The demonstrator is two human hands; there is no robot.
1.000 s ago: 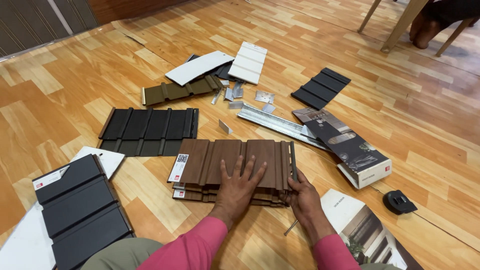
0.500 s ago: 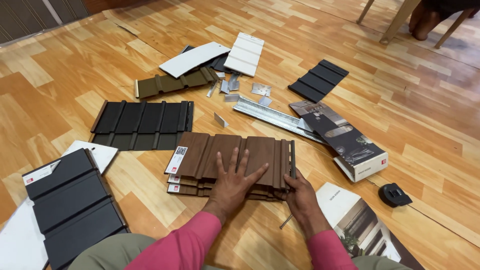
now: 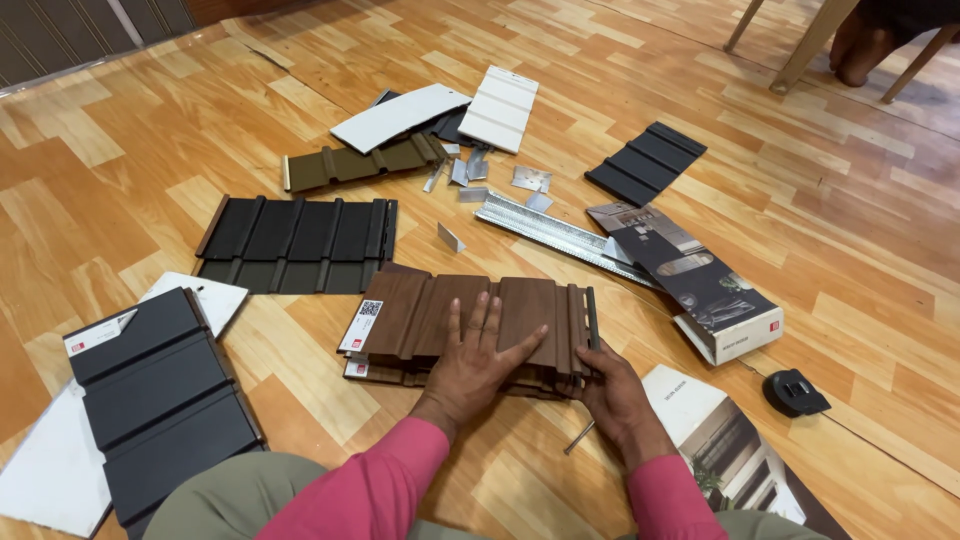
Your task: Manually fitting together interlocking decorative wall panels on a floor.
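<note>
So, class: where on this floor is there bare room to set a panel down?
Bare floor lies left of the ribbed black panel, and far right beyond the box. It is crowded around the metal clips and the brown panel stack under both hands.

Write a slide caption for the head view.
Left hand flat atop stacked brown panels, right hand at their end.

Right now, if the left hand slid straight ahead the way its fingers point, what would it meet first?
Past the brown panel stack under the left hand, probably the small metal clip on the floor; depth is unclear.
</note>
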